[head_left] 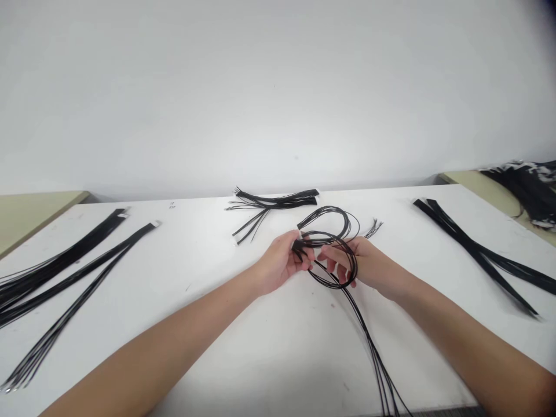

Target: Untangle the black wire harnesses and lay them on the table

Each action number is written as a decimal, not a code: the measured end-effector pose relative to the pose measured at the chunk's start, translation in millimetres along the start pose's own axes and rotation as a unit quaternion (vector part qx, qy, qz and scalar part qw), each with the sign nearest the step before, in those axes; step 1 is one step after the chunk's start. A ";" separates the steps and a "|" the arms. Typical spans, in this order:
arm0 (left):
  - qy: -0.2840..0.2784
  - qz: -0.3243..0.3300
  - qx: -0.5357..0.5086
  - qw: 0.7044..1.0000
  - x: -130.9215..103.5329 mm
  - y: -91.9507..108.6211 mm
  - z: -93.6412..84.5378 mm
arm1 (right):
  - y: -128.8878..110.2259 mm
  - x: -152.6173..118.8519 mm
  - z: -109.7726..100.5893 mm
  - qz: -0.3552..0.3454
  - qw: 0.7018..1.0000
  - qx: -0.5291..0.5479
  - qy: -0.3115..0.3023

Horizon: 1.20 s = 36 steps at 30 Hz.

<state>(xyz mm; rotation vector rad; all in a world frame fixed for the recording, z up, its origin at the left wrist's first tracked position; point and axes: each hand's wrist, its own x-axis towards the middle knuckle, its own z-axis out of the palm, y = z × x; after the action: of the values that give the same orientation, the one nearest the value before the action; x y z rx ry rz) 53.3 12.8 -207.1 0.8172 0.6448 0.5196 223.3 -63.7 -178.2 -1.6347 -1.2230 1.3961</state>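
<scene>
My left hand [278,263] pinches the gathered end of a black wire bundle [368,336], near a small white connector. From there the wires curve into loops over the middle of the table. My right hand [369,262] has its fingers curled among these loops, closed on some of the wires; its exact grip is partly covered by them. Stripped-looking wire tips [373,229] stick out behind the right hand. The longer wires trail down past the table's front edge.
Another cable bundle [286,201] lies at the back centre of the white table [243,347]. More black cables [82,246] lie at the left, and others [471,246] at the right. A dark cable pile [521,188] rests on the yellowish side table. A white wall stands behind.
</scene>
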 end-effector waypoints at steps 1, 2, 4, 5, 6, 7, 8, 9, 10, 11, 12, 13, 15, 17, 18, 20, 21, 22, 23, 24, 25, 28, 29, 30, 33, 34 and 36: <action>0.000 0.002 0.000 1.000 -0.2 -0.1 0.0 | -0.3 0.1 -3.1 0.011 1.000 -0.007 0.009; 0.001 0.004 0.000 1.000 -0.5 0.0 0.0 | -0.6 0.3 -7.0 0.020 0.999 -0.016 0.027; 0.004 0.006 -0.003 1.000 -0.8 0.3 0.0 | -1.4 0.9 -16.1 0.027 0.995 -0.049 0.083; 0.004 0.007 -0.005 1.000 -1.0 0.6 0.0 | -1.8 1.2 -20.7 0.026 0.990 -0.070 0.116; 0.004 0.008 -0.006 1.000 -1.1 0.9 0.1 | -2.2 1.5 -25.1 0.024 0.985 -0.091 0.147; 0.004 0.009 -0.006 1.000 -1.3 1.1 0.2 | -2.6 1.7 -28.9 0.024 0.979 -0.108 0.169; 0.003 0.010 -0.006 1.000 -1.5 1.4 0.2 | -3.0 1.8 -32.1 0.027 0.977 -0.117 0.177; 0.001 0.010 -0.005 1.000 -1.7 1.6 0.3 | -3.4 1.8 -34.5 0.033 0.978 -0.115 0.174; 0.000 0.010 -0.004 1.000 -2.0 1.7 0.3 | -3.7 1.9 -36.2 0.039 0.981 -0.103 0.157; -0.002 0.010 -0.002 1.000 -2.2 1.8 0.2 | -4.1 1.9 -37.2 0.042 0.987 -0.085 0.131; -0.005 0.009 0.000 1.000 -2.4 1.7 0.1 | -4.4 1.9 -37.9 0.040 0.992 -0.062 0.102; -0.008 0.008 0.004 1.000 -2.6 1.6 -0.2 | -4.6 1.9 -38.1 0.034 0.996 -0.037 0.078; -0.015 0.005 0.013 1.000 -2.8 1.0 -0.9 | -5.1 2.1 -38.2 0.022 0.998 0.018 0.054; -0.021 0.001 0.021 1.000 -2.6 0.2 -1.8 | -5.5 2.4 -37.9 0.011 0.995 0.083 0.057; -0.025 -0.002 0.025 0.999 -2.5 -0.1 -2.2 | -5.6 2.8 -37.5 0.005 0.991 0.117 0.061; -0.032 -0.015 0.033 0.999 -1.9 0.1 -2.7 | -5.4 4.2 -36.1 -0.012 0.983 0.173 0.065; -0.035 -0.024 0.036 0.998 -1.6 0.6 -2.9 | -4.9 5.3 -35.2 -0.024 0.979 0.192 0.069; -0.038 -0.035 0.038 0.998 -1.3 1.4 -2.9 | -4.2 6.7 -34.2 -0.036 0.975 0.205 0.075; -0.041 -0.046 0.039 0.997 -1.1 2.4 -2.8 | -3.2 8.3 -33.2 -0.047 0.973 0.213 0.082; -0.043 -0.057 0.038 0.997 -0.9 3.5 -2.8 | -1.9 9.9 -32.1 -0.056 0.970 0.216 0.091; -0.045 -0.068 0.034 0.996 -0.7 4.7 -2.8 | -0.5 11.6 -30.9 -0.065 0.969 0.218 0.099; -0.039 -0.093 0.014 0.995 -0.6 7.1 -3.4 | 3.4 15.7 -26.7 -0.082 0.969 0.205 0.111; -0.034 -0.096 0.003 0.995 -0.7 7.4 -3.7 | 4.3 16.4 -24.9 -0.086 0.970 0.195 0.114; -0.029 -0.096 -0.009 0.995 -0.8 7.5 -4.0 | 4.9 16.7 -22.7 -0.089 0.972 0.181 0.119; -0.017 -0.082 -0.045 0.995 -1.3 6.8 -4.3 | 6.1 15.0 -14.8 -0.096 0.975 0.128 0.153; -0.015 -0.076 -0.054 0.995 -1.4 6.4 -4.2 | 6.6 13.8 -12.1 -0.099 0.974 0.105 0.174; -0.013 -0.066 -0.069 0.995 -1.3 5.6 -3.8 | 8.2 10.8 -7.7 -0.114 0.966 0.027 0.231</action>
<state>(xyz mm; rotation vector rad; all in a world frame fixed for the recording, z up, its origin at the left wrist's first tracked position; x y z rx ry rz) 48.8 17.1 -204.1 0.6444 0.6281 0.4275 232.7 -55.8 -187.8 -1.6038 -1.0438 0.8349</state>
